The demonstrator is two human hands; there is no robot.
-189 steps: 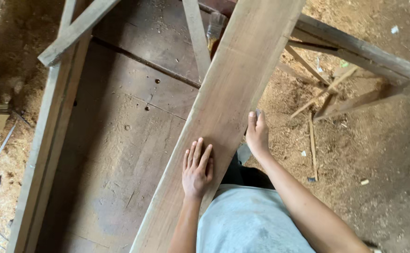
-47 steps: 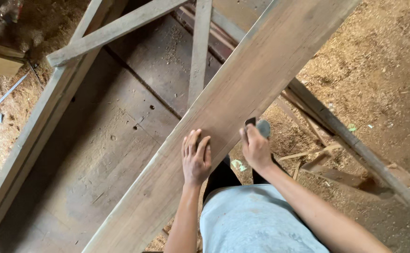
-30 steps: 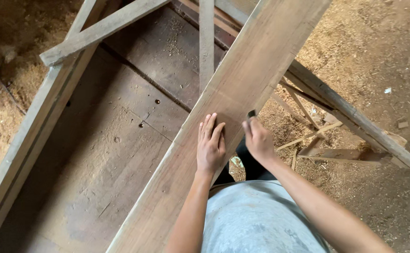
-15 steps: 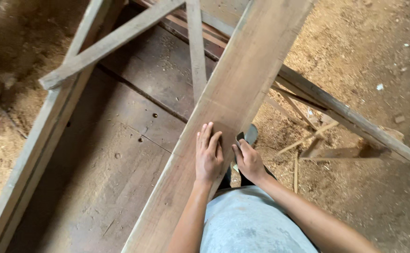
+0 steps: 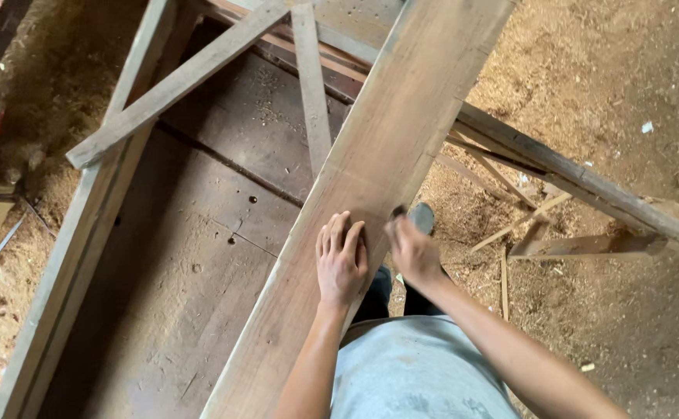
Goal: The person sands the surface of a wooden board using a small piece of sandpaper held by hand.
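bench: dusty wooden workbench (image 5: 199,256) | on it: long plank (image 5: 370,178), laid diagonally

Plank (image 5: 370,171) across workbench (image 5: 199,256) — hands on plank

- One long plank (image 5: 370,178), running slantwise up the view.
- Two hands on it: left hand (image 5: 341,260) flat, right hand (image 5: 411,250) at the edge.
- One thin upright slat (image 5: 310,85).
- One diagonal brace (image 5: 176,81).
- One small grey object (image 5: 421,216) by the right hand, too blurred to identify.
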